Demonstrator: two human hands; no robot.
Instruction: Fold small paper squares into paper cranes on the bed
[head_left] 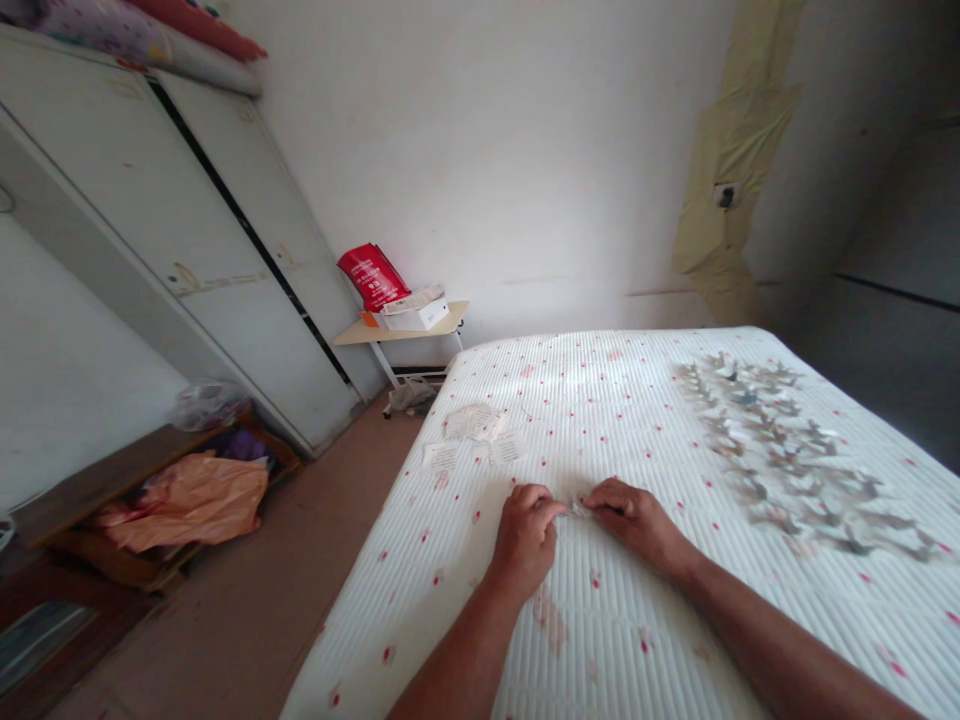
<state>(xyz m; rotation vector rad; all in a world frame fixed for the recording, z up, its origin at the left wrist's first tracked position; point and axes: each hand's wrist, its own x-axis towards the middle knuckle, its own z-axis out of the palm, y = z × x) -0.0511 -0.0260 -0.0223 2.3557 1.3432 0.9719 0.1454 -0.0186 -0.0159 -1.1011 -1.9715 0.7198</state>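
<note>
Over the middle of the bed, my left hand (529,525) and my right hand (628,512) face each other with a small folded piece of paper (577,508) between their fingertips. The fingers of both hands are closed in a pinch on it, one at each end. Its exact shape is too small to make out. Beyond my left hand lie several loose printed paper sheets (474,422), some of them small squares. To the right, rows of small folded paper figures (780,425) with pointed ends cover part of the bed; they look blurred.
The bed (600,400) has a white ribbed cover with red dots. Behind its far left corner stands a small table (452,318) with a red bag (371,277) and a white box (417,316). A grey cabinet (202,250) and a low wooden bench (97,465) line the left side.
</note>
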